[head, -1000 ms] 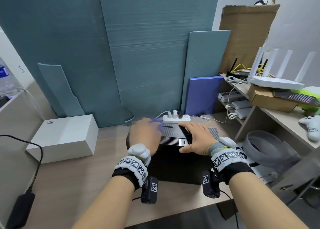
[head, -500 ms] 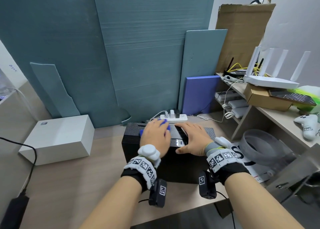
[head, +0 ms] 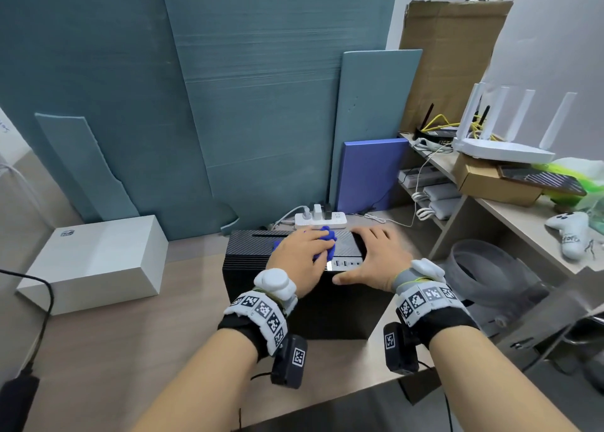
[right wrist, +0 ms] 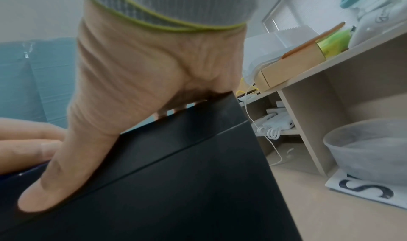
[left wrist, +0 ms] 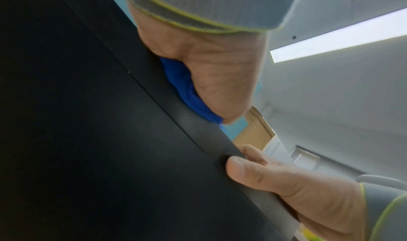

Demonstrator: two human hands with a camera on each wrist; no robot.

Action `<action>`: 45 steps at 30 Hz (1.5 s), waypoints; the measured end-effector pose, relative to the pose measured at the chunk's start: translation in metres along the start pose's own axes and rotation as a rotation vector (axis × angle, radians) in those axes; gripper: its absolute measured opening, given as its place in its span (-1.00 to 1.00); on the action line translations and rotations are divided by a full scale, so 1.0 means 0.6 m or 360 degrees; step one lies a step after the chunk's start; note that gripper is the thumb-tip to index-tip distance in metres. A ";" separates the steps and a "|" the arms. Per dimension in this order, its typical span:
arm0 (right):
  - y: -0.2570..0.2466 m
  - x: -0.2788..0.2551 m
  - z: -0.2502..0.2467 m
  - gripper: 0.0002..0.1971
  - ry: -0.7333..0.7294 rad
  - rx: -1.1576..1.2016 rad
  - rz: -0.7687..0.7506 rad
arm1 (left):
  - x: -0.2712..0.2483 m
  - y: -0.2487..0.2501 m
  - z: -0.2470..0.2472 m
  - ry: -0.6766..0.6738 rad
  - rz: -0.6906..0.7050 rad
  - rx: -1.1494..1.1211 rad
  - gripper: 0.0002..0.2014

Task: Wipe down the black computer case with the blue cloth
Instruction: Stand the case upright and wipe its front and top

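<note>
The black computer case [head: 248, 255] stands on the wooden desk, with its ribbed top facing up. My left hand [head: 300, 255] lies over the bunched blue cloth [head: 327, 239] and presses it onto the middle of the case top. In the left wrist view the palm [left wrist: 220, 70] bears down on the cloth [left wrist: 182, 81] at the case's edge [left wrist: 110, 140]. My right hand [head: 376, 252] rests flat on the right end of the top, fingers spread, and its thumb [right wrist: 55, 183] lies over the front edge of the case [right wrist: 176, 175].
A white box [head: 98, 261] sits left of the case. A white power strip [head: 320, 219] lies just behind it, before teal foam boards. On the right are a shelf unit [head: 490, 209] with routers and boxes and a grey basin [head: 483, 268]. A black adapter [head: 19, 395] lies at the near left.
My left hand has slid the blue cloth rightward along the case top, closer to my right hand. The right hand has stayed in place on the right end.
</note>
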State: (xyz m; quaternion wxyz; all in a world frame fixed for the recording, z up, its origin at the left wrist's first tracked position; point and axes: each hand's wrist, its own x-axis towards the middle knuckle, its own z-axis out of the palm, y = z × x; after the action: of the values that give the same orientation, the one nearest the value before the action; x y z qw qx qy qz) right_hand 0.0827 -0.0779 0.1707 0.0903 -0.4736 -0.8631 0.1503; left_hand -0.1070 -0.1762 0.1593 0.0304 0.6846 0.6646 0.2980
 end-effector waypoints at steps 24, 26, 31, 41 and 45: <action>0.021 0.005 -0.013 0.12 -0.0019 0.0148 0.0011 | -0.012 -0.111 -0.080 0.0308 -0.0741 0.0470 -0.67; 0.022 0.004 -0.014 0.12 -0.0006 0.0160 0.0013 | -0.012 -0.116 -0.082 0.0384 -0.0896 0.0303 -0.68; 0.017 0.006 -0.012 0.12 -0.0012 0.0169 0.0005 | -0.003 -0.086 -0.048 0.0198 -0.0714 0.0611 -0.67; 0.065 0.019 -0.017 0.26 -0.0118 0.0545 -0.0078 | 0.046 0.039 -0.002 -0.0082 -0.0227 0.0563 -0.55; 0.124 0.012 -0.022 0.19 -0.0213 0.0959 -0.0033 | 0.050 0.053 -0.004 -0.0085 -0.0248 0.0517 -0.56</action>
State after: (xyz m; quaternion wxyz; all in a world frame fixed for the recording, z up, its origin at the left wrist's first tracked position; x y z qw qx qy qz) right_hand 0.1413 -0.0318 0.1575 0.1711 -0.4058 -0.7885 0.4294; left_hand -0.0816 -0.1528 0.1864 -0.0400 0.6345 0.7540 0.1653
